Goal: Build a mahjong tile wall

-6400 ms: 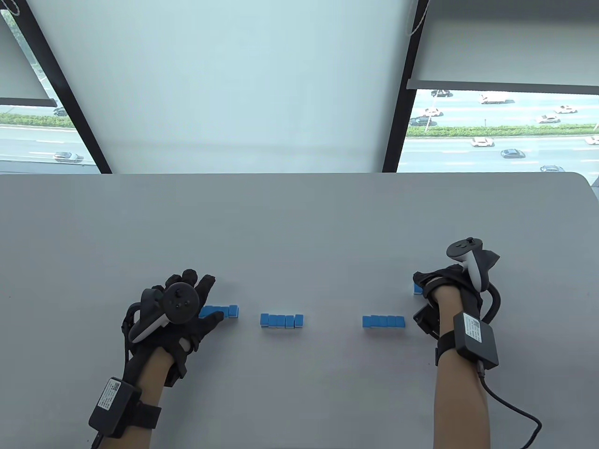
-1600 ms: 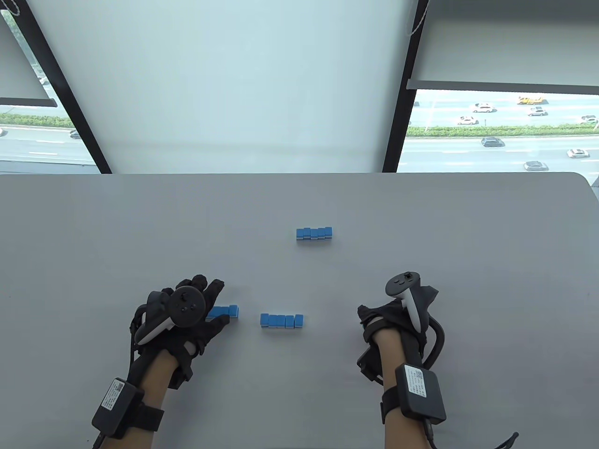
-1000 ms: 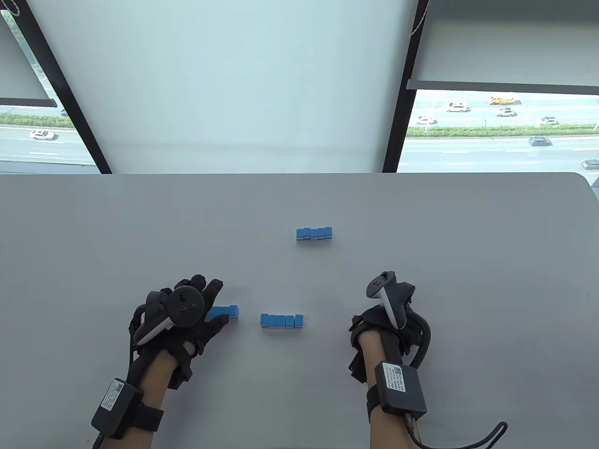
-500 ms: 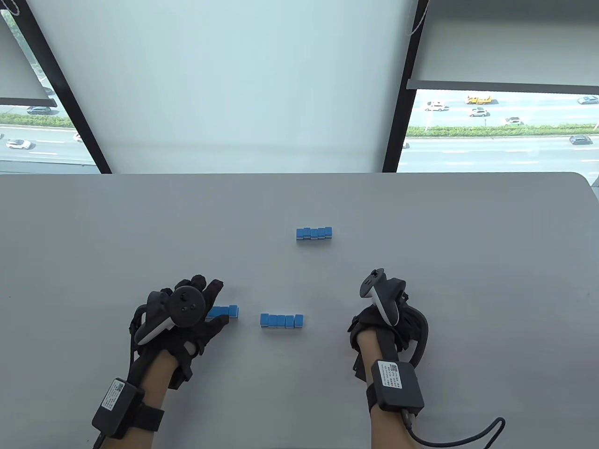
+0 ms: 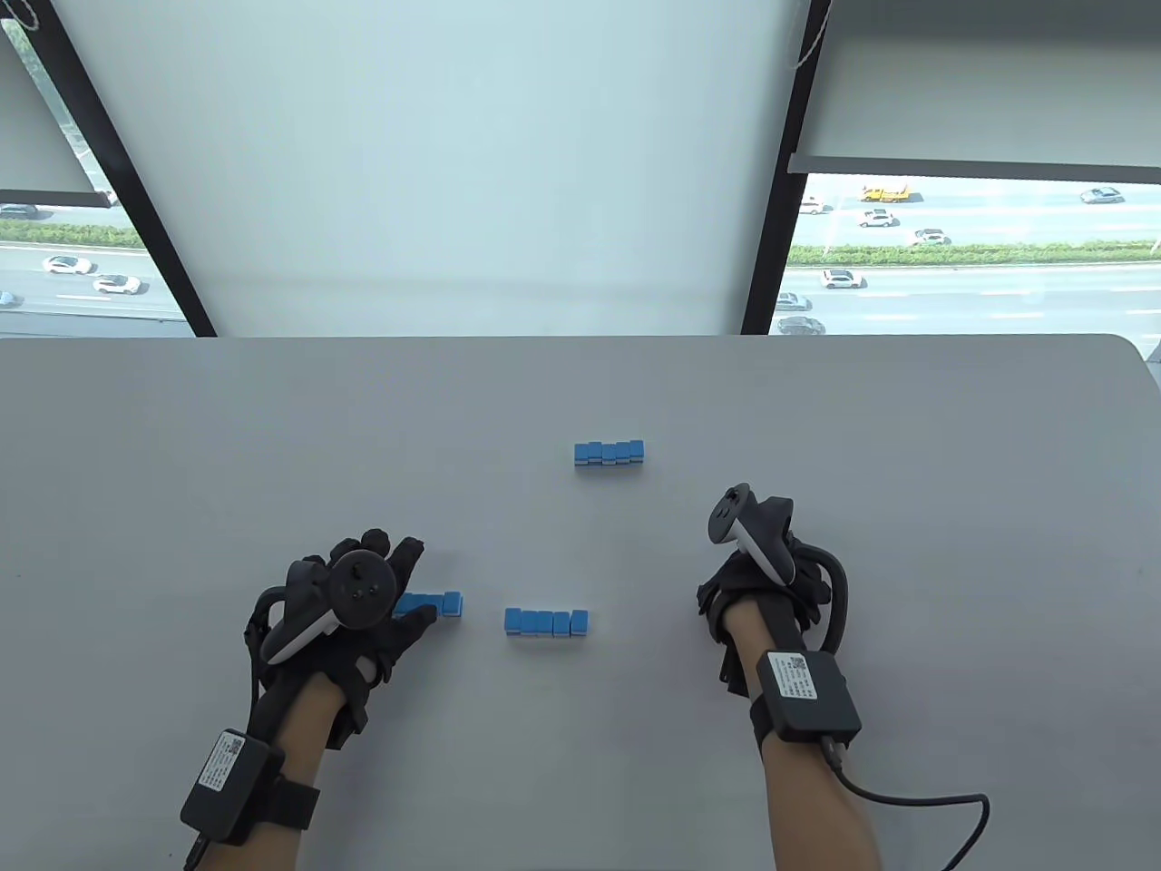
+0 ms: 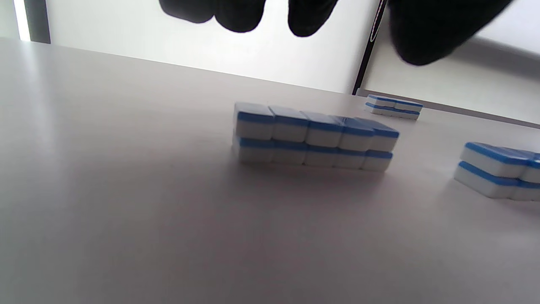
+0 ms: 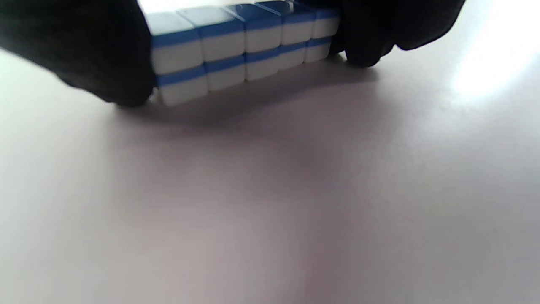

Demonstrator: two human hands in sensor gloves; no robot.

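Blue-and-white mahjong tiles stand in two-layer rows on the grey table (image 5: 181, 435). My left hand (image 5: 410, 581) hovers open over the left row (image 5: 437, 603); in the left wrist view its fingertips (image 6: 236, 17) hang above that row (image 6: 314, 137) without touching it. My right hand (image 5: 753, 581) grips another two-layer row by both ends, low at the table; that row is hidden in the table view and shows in the right wrist view (image 7: 223, 38) between my fingers (image 7: 367, 38). A middle row (image 5: 547, 622) and a far row (image 5: 609, 453) stand free.
The table's far edge (image 5: 580, 337) runs along the window. A cable (image 5: 916, 803) trails from my right wrist over the table. The middle row (image 6: 498, 171) and the far row (image 6: 393, 106) also show in the left wrist view.
My right hand has moved away from me and slightly right, with its tile row in its grip. My left hand has shifted a little over the left row. The free rows have not moved.
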